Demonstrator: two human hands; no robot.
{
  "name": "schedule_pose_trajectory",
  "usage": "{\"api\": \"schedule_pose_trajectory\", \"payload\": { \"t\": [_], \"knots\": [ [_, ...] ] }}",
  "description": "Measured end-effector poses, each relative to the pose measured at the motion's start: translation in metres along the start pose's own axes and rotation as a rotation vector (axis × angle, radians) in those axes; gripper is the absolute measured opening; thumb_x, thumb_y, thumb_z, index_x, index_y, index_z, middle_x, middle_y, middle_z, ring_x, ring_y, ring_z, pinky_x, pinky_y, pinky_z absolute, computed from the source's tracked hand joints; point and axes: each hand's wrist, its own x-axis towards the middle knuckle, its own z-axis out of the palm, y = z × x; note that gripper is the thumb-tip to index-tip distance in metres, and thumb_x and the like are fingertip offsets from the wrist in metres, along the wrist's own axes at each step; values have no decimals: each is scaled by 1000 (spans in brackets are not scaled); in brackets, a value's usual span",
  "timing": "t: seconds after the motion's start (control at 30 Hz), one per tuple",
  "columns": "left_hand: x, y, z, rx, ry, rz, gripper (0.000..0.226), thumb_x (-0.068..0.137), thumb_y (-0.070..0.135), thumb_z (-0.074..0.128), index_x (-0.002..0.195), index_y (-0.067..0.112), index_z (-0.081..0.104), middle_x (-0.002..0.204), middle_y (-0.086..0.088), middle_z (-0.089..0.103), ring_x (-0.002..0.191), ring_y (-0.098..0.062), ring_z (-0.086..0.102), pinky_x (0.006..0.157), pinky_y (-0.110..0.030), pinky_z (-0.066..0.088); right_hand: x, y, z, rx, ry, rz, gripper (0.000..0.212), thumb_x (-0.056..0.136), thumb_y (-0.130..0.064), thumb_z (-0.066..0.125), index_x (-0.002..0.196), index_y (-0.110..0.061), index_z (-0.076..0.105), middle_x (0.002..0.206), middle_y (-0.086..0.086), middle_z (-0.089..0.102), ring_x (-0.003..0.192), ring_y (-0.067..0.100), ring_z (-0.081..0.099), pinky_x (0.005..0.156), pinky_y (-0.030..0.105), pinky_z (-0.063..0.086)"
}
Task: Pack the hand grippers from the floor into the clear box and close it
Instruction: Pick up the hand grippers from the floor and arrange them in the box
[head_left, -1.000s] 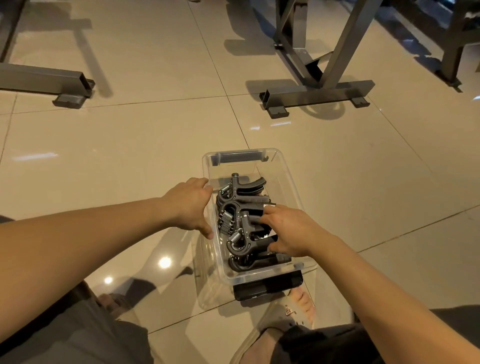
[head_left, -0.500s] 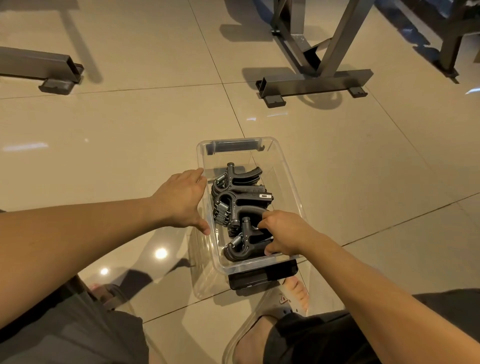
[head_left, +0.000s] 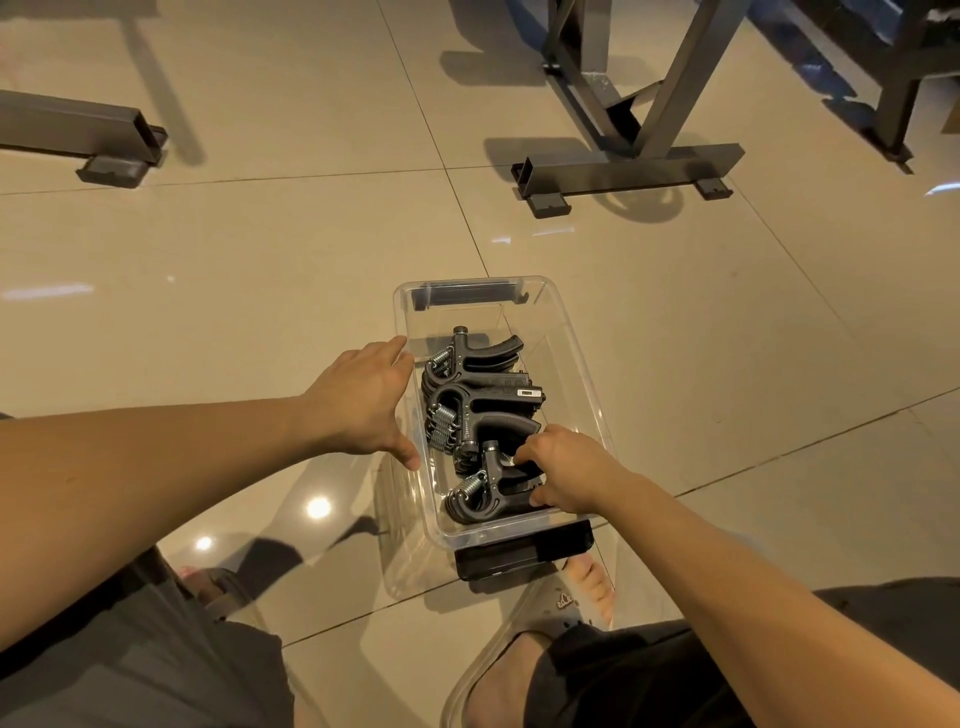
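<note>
Head view: my sandalled foot (head_left: 584, 590) sits just on the near side of the clear box (head_left: 574, 338), beside its black near latch (head_left: 524, 553). The box stands open on the tiled floor (head_left: 249, 312). Inside its near end, my right hand (head_left: 566, 473) has its fingers curled round the nearest gripper (head_left: 485, 496). My left hand (head_left: 363, 400) lies against the box's left rim, fingers straight, thumb down the outside wall, holding nothing. The hand grippers (head_left: 483, 402) lie in a row along the box's middle, springs toward its left wall. A far latch (head_left: 467, 296) sits at the box's far end. Well beyond the box stand a metal frame (head_left: 628, 171) to its right and a metal bar (head_left: 72, 127) to its left.
</note>
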Motion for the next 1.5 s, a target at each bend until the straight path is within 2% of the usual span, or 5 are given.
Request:
{"api": "schedule_pose_trajectory", "payload": {
  "t": [0.33, 0.8, 1.27, 1.4, 1.5],
  "knots": [
    [-10, -1, 5, -99, 25, -8, 132, 56, 76, 78, 159, 19, 18, 168, -9, 8, 152, -29, 16, 121, -44, 22, -5, -8, -9, 21, 5, 28, 49, 85, -32, 75, 132, -24, 62, 123, 4, 64, 111, 25, 60, 91, 42, 54],
    [-82, 8, -8, -106, 60, -23, 102, 63, 70, 80, 146, 22, 46, 160, -9, 29, 144, -28, 32, 111, -43, 38, -54, -67, -57, 712, 462, 99, 31, 88, -24, 76, 117, -14, 73, 111, 2, 73, 99, 15, 67, 91, 32, 55],
    [-274, -42, 22, -208, 199, -128, 87, 71, 65, 78, 141, 22, 51, 147, -2, 47, 128, -24, 50, 102, -39, 48, -115, -245, -76, 691, 407, 50, 26, 84, -23, 79, 106, -10, 73, 94, 6, 72, 91, 23, 70, 86, 41, 58],
    [-343, -86, 24, -234, 188, -253, 76, 76, 57, 79, 138, 20, 53, 143, -3, 50, 122, -25, 54, 99, -36, 47, -114, -313, -86, 691, 378, 25, 24, 84, -19, 81, 100, -3, 73, 92, 16, 75, 83, 26, 72, 62, 30, 53],
    [-390, -127, 29, -217, 132, -365, 70, 79, 54, 77, 135, 18, 56, 139, -2, 54, 121, -24, 54, 97, -35, 47, -103, -380, -90, 689, 319, -31, 25, 82, -18, 81, 97, 1, 73, 93, 21, 75, 86, 32, 74, 62, 32, 50]
  ]
}}
